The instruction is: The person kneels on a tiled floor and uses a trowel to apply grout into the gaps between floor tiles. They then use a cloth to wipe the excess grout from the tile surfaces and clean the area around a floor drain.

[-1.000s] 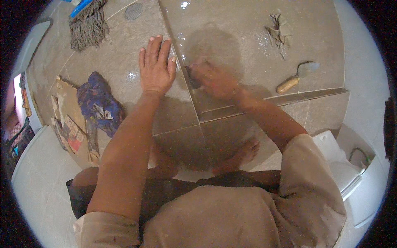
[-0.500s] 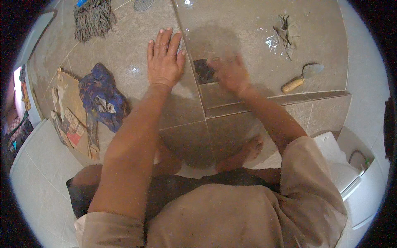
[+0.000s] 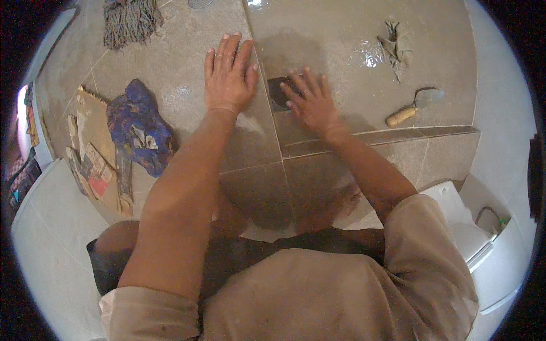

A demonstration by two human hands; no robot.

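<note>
While the left hand lies flat and spread on the floor tile, the right hand presses open fingers on a dark pad, which pokes out just left of them, beside the grout joint.

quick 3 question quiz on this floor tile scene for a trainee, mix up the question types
1. True or false: the left hand lies flat, palm down, on a floor tile.
2. What lies under the fingers of the right hand? A) a dark pad or sponge B) a hammer C) a paint brush
3. Fill in: the trowel with the wooden handle lies to the ____ of the right hand.

Key
1. True; fingers are spread beside the tile joint.
2. A; the dark pad shows at the fingertips, its exact kind is hard to tell.
3. Right; it rests on the tile, apart from the hand.
</note>
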